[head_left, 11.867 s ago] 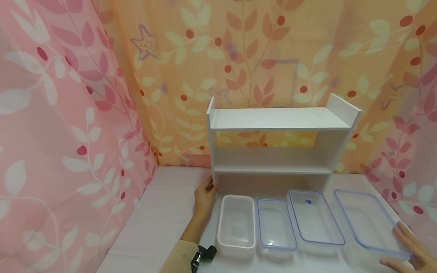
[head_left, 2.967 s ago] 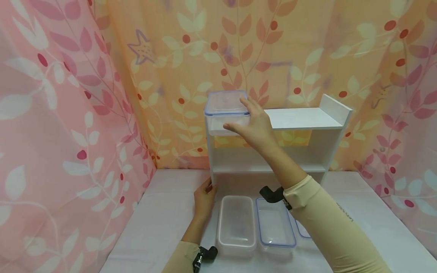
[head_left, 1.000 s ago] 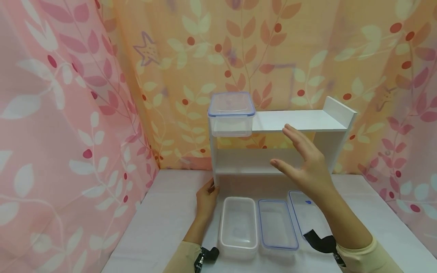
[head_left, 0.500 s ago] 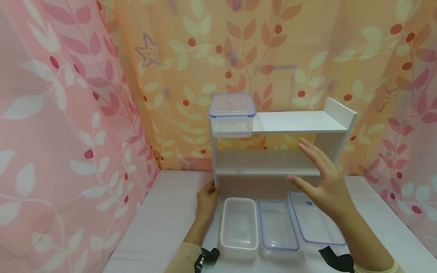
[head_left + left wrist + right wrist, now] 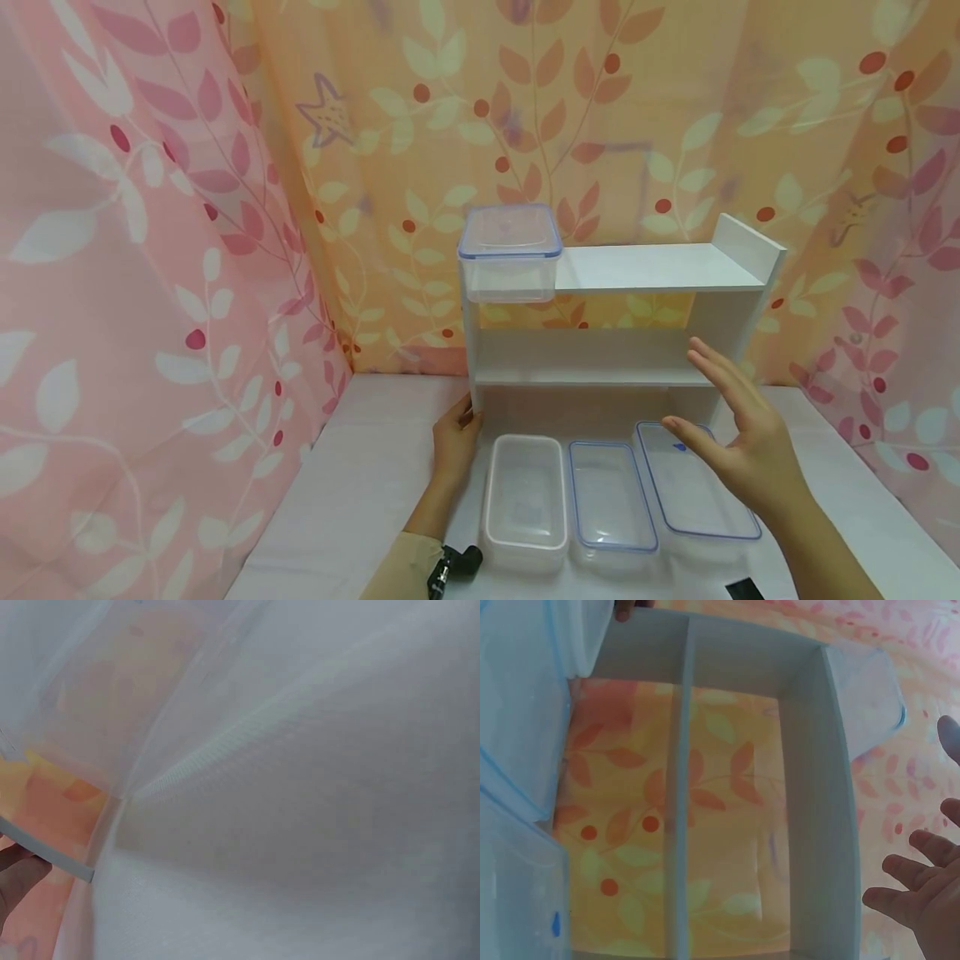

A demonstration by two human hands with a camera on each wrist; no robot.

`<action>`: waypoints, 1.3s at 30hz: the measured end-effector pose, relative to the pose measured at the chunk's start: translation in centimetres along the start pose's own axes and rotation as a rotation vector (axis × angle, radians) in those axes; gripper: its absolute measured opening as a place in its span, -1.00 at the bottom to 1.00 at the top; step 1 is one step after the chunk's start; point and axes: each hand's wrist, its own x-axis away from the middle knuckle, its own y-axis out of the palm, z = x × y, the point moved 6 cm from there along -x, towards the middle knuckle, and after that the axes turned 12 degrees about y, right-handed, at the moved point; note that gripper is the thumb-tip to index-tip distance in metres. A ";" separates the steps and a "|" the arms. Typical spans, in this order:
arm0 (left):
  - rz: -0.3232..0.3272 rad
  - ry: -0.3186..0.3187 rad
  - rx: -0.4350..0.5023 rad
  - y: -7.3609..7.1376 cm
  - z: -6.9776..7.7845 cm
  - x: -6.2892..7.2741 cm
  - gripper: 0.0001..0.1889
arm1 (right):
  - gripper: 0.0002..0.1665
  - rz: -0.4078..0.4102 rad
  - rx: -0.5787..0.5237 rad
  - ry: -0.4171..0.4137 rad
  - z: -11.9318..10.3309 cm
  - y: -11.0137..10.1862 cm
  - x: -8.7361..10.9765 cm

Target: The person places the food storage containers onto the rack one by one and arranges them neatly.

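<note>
My left hand (image 5: 454, 442) grips the lower left side panel of the white shelf (image 5: 600, 358); in the left wrist view its fingers (image 5: 22, 876) are round the panel's edge. My right hand (image 5: 750, 450) is in the air above the right end of the row of containers, its fingers extended, thumb apart, holding nothing. A clear food container (image 5: 510, 254) with a blue-edged lid sits on the top board's left end. Below it, on the table, are a white-rimmed container (image 5: 525, 492), a small blue-rimmed container (image 5: 612, 496) and a larger blue-rimmed container (image 5: 697, 492), partly behind my right hand.
A pale cloth covers the table (image 5: 337, 483). Behind the shelf hangs an orange leaf-patterned curtain (image 5: 570, 108), with a pink curtain (image 5: 135, 292) on the left. The shelf's middle board (image 5: 585, 358) lies below the top one.
Since the earliest frame, the largest container has gone from the table's right to the top board's left end, carried by my right hand. That hand then let go and moved down rightward.
</note>
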 end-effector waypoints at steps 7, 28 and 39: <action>-0.004 0.004 -0.009 0.0 -0.2 -0.1 -0.54 | 0.13 -0.003 -0.009 0.003 1.8 -0.3 1.5; -0.010 -0.035 0.024 0.1 -0.1 0.0 -0.54 | 0.16 -0.012 0.010 0.173 7.5 -0.4 5.8; -0.001 -0.023 0.046 0.2 -0.1 0.1 -0.52 | 0.13 -0.085 0.042 0.268 10.9 0.6 8.0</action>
